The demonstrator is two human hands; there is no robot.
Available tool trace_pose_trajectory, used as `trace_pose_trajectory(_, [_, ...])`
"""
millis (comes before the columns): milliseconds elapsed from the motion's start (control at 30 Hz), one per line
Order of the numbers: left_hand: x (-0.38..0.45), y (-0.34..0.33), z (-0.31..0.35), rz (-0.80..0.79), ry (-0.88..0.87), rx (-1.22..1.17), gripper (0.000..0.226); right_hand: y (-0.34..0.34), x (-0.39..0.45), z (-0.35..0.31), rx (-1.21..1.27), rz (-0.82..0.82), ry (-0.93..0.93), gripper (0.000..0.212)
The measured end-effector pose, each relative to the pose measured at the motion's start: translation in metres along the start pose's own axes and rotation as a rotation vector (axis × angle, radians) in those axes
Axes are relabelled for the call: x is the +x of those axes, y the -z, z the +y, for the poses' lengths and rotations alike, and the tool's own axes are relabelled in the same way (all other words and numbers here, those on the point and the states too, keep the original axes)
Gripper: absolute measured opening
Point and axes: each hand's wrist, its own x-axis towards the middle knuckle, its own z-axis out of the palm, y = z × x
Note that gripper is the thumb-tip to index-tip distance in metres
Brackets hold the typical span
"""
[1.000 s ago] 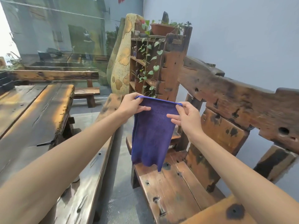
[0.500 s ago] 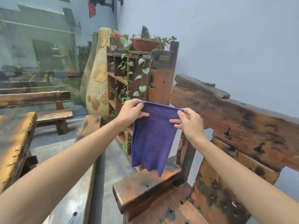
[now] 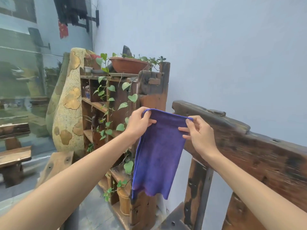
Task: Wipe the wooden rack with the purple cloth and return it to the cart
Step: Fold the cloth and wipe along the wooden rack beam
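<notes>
Both hands, left [image 3: 138, 122] and right [image 3: 198, 132], pinch the cloth's [image 3: 157, 156] top corners | cloth hangs before the rack [image 3: 149, 100], apart from it | risk: snagging vines [image 3: 123, 105], toppling the pot [image 3: 129, 64]

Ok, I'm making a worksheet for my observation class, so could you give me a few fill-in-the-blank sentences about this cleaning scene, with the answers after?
1. The left hand and the right hand each pinch a top corner of the ____ cloth.
2. The brown bowl-shaped pot sits on ____ of the wooden rack.
3. The cloth hangs in the air, ____ touching the rack.
4. The leaves of the trailing vine are ____.

Answers: purple; top; not; green
</notes>
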Motion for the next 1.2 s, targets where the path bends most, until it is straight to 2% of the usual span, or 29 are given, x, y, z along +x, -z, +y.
trace_pose_trajectory(167, [0.097,-0.012,-0.021,-0.118,-0.025,-0.066,0.022,-0.017,0.075,0.016,-0.043,0.076,0.059,0.01])
trace_pose_trajectory(333, [0.185,-0.035,-0.027,-0.172,-0.149,-0.171,0.02,-0.022,0.152,0.023,-0.114,0.176,0.147,0.01])
trace_pose_trajectory(533, [0.273,-0.071,-0.017,-0.256,-0.245,-0.201,0.021,-0.014,0.23,0.018,-0.187,0.288,0.169,0.012])
trace_pose_trajectory(700, [0.329,-0.103,-0.01,-0.307,-0.294,-0.156,0.022,-0.008,0.281,0.022,-0.381,0.383,0.169,0.012])
trace_pose_trajectory(800, [0.351,-0.126,-0.007,-0.322,-0.361,-0.05,0.025,-0.005,0.303,0.03,-0.566,0.438,0.17,0.016])
trace_pose_trajectory(933, [0.37,-0.164,-0.015,-0.341,-0.44,0.157,0.027,-0.003,0.325,0.06,-0.908,0.425,0.166,0.021])
trace_pose_trajectory(1000, [0.376,-0.18,-0.028,-0.385,-0.464,0.192,0.03,-0.007,0.333,0.077,-0.987,0.439,0.099,0.022])
trace_pose_trajectory(1067, [0.379,-0.193,-0.047,-0.452,-0.455,0.216,0.04,-0.013,0.337,0.097,-1.074,0.38,0.002,0.028])
trace_pose_trajectory(1200, [0.373,-0.214,-0.09,-0.723,-0.372,0.369,0.064,-0.029,0.333,0.142,-1.194,0.1,-0.235,0.072])
